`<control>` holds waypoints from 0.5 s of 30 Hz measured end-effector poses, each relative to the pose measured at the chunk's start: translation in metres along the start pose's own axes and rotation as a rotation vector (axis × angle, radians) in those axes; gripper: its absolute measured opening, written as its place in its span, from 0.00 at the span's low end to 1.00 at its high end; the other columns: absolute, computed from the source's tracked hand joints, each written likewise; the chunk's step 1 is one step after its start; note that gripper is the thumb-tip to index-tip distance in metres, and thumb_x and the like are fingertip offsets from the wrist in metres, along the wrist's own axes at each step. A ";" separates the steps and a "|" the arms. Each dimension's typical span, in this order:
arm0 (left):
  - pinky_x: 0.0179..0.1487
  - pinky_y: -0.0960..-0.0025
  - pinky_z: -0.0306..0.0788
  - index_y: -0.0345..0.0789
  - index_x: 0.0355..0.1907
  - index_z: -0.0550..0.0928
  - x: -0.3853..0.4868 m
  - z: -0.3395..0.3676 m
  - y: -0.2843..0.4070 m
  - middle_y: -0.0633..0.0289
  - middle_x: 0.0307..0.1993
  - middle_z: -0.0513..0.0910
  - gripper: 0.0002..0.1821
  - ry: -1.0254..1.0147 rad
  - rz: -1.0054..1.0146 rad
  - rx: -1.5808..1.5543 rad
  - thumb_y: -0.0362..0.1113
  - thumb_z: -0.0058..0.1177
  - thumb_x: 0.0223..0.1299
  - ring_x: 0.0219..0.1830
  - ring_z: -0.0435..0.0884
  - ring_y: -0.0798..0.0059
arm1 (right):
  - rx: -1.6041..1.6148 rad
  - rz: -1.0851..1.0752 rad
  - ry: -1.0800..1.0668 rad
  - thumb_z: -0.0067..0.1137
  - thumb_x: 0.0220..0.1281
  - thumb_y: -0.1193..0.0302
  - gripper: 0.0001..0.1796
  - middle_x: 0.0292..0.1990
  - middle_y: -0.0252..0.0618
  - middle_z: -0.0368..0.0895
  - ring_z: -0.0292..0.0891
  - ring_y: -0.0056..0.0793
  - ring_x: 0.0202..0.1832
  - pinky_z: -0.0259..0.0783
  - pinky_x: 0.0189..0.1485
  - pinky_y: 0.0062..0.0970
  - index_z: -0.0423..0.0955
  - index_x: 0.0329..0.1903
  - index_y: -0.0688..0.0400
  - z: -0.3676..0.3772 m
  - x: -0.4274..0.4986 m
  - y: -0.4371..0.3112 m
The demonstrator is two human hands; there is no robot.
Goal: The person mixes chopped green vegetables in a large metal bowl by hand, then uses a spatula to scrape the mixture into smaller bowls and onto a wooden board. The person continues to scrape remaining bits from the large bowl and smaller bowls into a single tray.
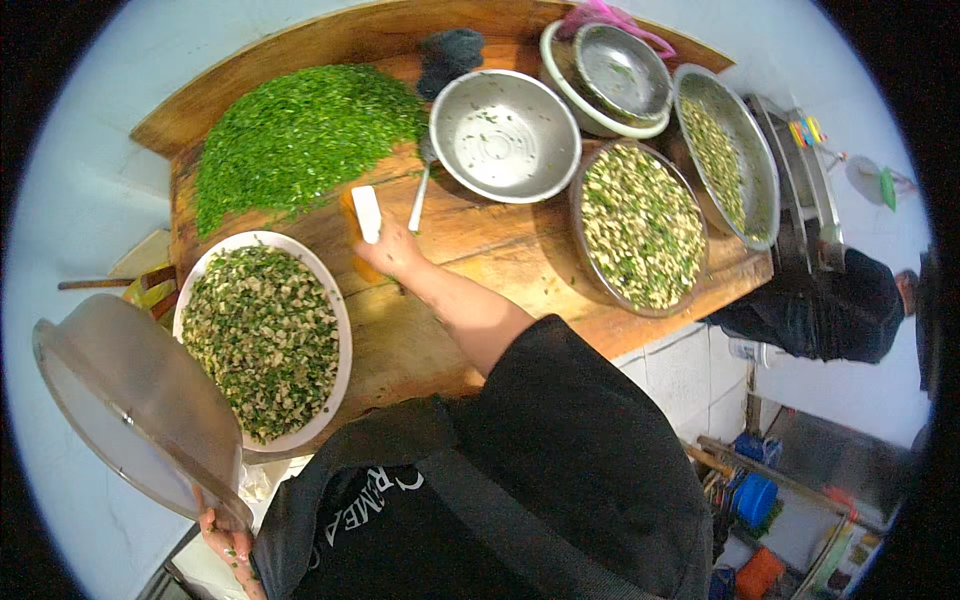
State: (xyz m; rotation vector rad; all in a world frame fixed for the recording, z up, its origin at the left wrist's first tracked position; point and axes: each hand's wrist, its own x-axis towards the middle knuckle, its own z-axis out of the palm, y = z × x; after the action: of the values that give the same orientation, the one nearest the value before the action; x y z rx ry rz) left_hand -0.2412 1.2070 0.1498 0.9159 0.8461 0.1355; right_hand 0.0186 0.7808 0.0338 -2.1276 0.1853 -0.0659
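My right hand (388, 246) grips a white-handled tool (367, 214) over the wooden table (480, 262); its orange-brown part lies under the hand, its kind unclear. At the lower left, my left hand (223, 536), flecked with green bits, holds the rim of a large translucent plastic basin (142, 397) tilted on its side. Beside that basin, a white bowl (262, 345) is full of chopped filling with greens. A heap of chopped green herbs (300, 142) lies at the back left. Between the heap and a nearly empty steel bowl (506, 139) lies a metal spoon (420, 196).
A filled basin (643, 229) stands at the table's right, with a steel basin (724, 157) of filling beside it. Nested bowls (622, 75) and a dark cloth (450, 56) sit at the back. A person in dark clothes (840, 307) is at the far right.
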 end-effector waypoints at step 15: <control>0.60 0.57 0.58 0.43 0.62 0.58 -0.007 0.036 -0.010 0.51 0.56 0.64 0.38 -0.239 -0.153 -0.014 0.31 0.46 0.40 0.57 0.63 0.57 | -0.236 0.877 0.282 0.60 0.38 0.56 0.30 0.41 0.49 0.75 0.73 0.41 0.44 0.69 0.45 0.32 0.68 0.43 0.61 -0.103 -0.052 0.081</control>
State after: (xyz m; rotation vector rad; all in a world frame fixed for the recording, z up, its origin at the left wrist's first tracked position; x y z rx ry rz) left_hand -0.2227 1.1747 0.1583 0.8318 0.6884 -0.0997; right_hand -0.0539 0.6606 0.0217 -2.0783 1.3192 0.1818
